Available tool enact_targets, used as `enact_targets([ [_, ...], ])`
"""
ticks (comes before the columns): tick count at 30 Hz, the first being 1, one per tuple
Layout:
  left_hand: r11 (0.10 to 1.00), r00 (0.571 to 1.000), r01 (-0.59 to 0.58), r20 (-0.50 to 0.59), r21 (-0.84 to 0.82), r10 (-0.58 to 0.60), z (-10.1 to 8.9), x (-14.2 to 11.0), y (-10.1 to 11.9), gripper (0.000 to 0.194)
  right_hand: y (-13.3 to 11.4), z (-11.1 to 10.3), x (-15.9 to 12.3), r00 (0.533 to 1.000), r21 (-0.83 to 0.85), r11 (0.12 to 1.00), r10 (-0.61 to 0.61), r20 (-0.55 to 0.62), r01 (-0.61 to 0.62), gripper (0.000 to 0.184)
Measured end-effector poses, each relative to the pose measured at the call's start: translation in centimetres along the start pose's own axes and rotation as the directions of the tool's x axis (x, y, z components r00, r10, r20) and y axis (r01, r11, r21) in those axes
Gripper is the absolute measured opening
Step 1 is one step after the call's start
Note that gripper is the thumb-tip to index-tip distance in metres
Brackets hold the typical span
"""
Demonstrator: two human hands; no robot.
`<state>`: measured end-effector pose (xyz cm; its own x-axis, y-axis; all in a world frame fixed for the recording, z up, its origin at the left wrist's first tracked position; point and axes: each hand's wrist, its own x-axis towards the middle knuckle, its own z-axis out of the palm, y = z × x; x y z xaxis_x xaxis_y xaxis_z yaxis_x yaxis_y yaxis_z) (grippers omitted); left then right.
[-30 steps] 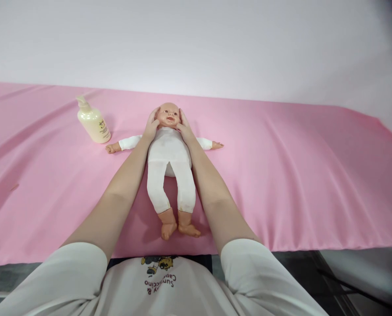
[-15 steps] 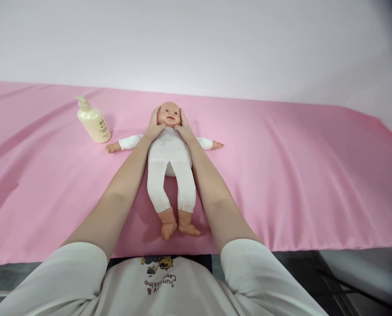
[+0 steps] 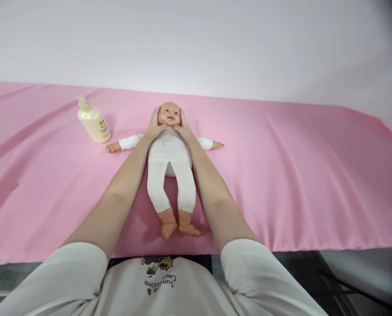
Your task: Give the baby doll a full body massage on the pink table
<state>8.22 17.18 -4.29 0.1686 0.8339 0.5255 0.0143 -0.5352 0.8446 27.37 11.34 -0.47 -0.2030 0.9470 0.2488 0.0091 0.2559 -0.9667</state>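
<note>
A baby doll with a white cloth body lies on its back, its head at the far end and its bare feet towards me. My left hand cups the left side of the doll's head, thumb below the chin. On the other side, my right hand mirrors it, fingers along the cheek and thumb near the neck. Between them the head is held, facing up. Both doll arms stretch out sideways, partly hidden behind my wrists.
A cream pump bottle stands left of the doll, close to its hand. Pink cloth with soft folds covers the table. A white wall rises behind, and the table's front edge lies close to my body.
</note>
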Motion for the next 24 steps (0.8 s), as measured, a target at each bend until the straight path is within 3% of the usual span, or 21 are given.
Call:
enact_targets([
  [10,0.998,1.0,-0.007,0.022,0.06,0.005,-0.3,0.2,-0.4,0.111,0.5,0.1,0.3,0.999,0.048,0.999,0.021,-0.028,-0.02,0.135],
  [16,0.999,0.999,0.047,-0.01,-0.01,-0.048,-0.1,0.5,-0.8,0.086,-0.5,0.7,0.3,0.988,0.145,0.982,0.133,-0.073,-0.122,0.111],
  [21,0.991,0.997,0.08,-0.002,-0.11,-0.081,-0.4,0.6,-0.7,0.067,-1.0,1.3,0.4,0.984,0.14,0.984,0.13,-0.118,-0.113,0.107],
  [24,0.994,0.999,0.05,-0.011,-0.096,-0.051,-0.4,0.3,-0.2,0.07,-0.7,0.9,0.2,0.99,0.099,0.991,0.1,-0.095,-0.091,0.108],
])
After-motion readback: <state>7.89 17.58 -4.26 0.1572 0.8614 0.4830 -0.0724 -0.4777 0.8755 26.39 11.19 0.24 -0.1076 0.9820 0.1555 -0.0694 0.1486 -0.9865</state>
